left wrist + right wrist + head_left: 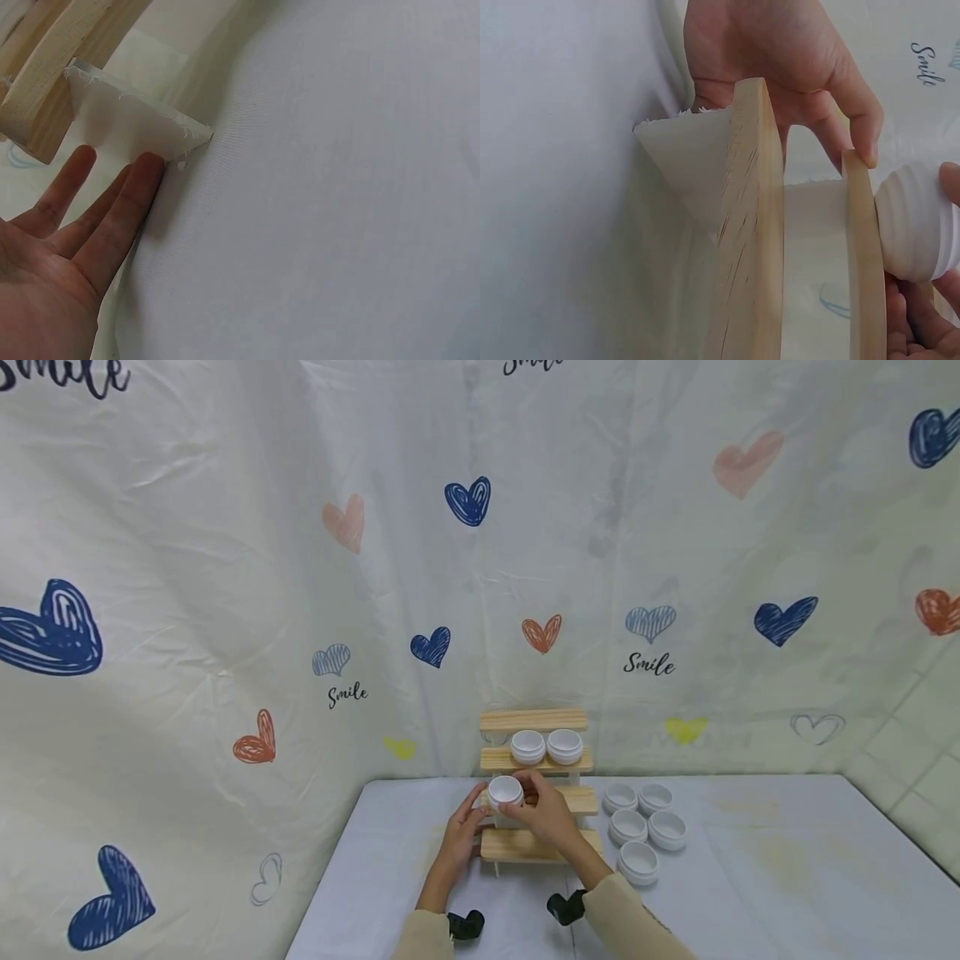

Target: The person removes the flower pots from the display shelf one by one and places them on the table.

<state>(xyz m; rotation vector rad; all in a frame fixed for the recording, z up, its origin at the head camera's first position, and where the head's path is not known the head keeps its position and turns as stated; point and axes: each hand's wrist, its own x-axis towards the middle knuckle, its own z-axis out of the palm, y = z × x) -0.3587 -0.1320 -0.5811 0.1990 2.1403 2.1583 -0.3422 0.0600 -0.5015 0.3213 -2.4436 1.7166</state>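
Note:
A small white ridged bowl (506,791) is at the left end of the second shelf from the bottom of a stepped wooden stand (517,847). My right hand (551,814) grips this bowl between thumb and fingers. Seen from the right wrist, the bowl's (911,221) base meets the shelf. At the stand's left side, my left hand (459,837) has its fingers extended, one fingertip on the end of that shelf. In the left wrist view, other fingers of the left hand (45,292) reach up beside a white side support (124,112).
Two white bowls (528,747) sit side by side on a higher shelf (495,760). Several more bowls (627,827) stand on the white-covered table (750,877), just right of the stand. A cloth printed with hearts (570,552) hangs behind.

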